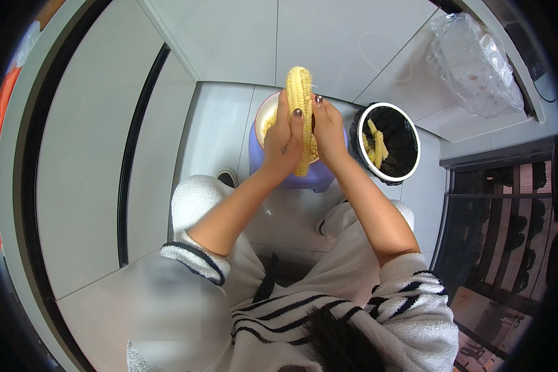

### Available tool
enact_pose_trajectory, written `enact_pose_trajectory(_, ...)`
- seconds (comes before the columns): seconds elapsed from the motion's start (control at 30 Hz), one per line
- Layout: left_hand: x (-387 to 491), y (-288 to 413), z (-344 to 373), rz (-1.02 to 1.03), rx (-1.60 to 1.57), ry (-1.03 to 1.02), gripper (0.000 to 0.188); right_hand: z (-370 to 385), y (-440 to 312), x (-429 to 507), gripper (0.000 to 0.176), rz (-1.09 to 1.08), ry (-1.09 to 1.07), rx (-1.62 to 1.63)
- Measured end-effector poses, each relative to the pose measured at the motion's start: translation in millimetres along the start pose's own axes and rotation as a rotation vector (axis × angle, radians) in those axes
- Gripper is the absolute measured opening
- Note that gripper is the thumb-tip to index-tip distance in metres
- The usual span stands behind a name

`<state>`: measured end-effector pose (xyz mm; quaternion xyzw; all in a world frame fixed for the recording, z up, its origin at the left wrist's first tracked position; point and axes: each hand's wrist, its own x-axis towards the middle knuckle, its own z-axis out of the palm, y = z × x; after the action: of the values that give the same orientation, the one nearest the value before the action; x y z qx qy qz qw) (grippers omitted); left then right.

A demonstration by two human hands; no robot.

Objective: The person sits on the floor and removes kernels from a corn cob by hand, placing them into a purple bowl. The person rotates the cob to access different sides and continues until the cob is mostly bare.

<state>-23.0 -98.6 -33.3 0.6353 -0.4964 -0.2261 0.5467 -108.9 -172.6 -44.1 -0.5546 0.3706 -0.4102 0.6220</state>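
Observation:
An ear of yellow corn (299, 93) is held nearly upright in front of me, over a bowl. My left hand (284, 139) grips it from the left, thumb laid along the kernels. On its other side is my right hand (329, 132), thumb near the edge of the rows and fingers partly hidden behind the ear. Part of the ear's right side looks stripped of kernels. Beneath my hands, the white bowl (262, 114) with a red rim contains loose corn kernels (269, 122). It rests on a purple plastic stool (314, 180), mostly covered by my arms.
To the right stands a waste bin (415, 160) with a white rim and black liner, holding several bare corncobs (378, 146). A clear plastic bag (476, 69) hangs by the pale cabinets (232, 42). A dark glossy panel (493, 223) is at far right. My knees flank the stool.

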Motion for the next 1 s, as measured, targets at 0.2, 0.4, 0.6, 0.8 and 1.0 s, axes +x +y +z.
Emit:
enact_pose_trajectory(0.2,-2.9,3.1,1.8,0.026,0.028,0.006,0.058,0.0,0.6,5.2,0.035,-0.028,-0.033,0.039)
enact_pose_trajectory(0.4,1.0,-1.3,4.1,0.037,-0.089,0.027,0.056,0.9,-0.1,6.7,0.036,0.123,0.04,0.254)
enact_pose_trajectory(0.6,0.8,-1.4,2.9,-0.049,-0.144,-0.007,0.048,3.9,-11.1,5.5,0.035,0.068,-0.068,0.152)
enact_pose_trajectory(0.8,1.1,-4.9,8.5,-0.048,-0.185,-0.029,0.049,-8.4,24.3,20.8,0.031,-0.171,-0.03,-0.077)
enact_pose_trajectory(1.0,4.1,4.2,3.2,-0.032,-0.168,0.006,0.049,-5.8,-16.8,6.4,0.032,0.194,-0.053,0.178)
